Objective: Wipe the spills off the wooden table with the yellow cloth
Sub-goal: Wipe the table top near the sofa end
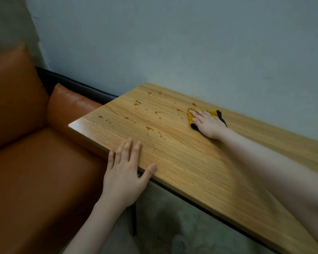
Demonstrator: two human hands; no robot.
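A wooden table (200, 162) runs along the wall, and brown liquid spills (149, 128) dot its left half in several drops and small puddles. The yellow cloth (191, 116) with a black edge lies on the far side of the table. My right hand (206, 124) presses flat on the cloth with straight fingers, covering most of it. My left hand (125, 171) rests flat on the table's near edge, fingers straight and thumb spread along the rim.
An orange leather sofa (26, 162) stands against the table's left end. The pale wall (191, 43) borders the table's far side. Below the near edge are a black table leg (134, 217) and grey floor (163, 226).
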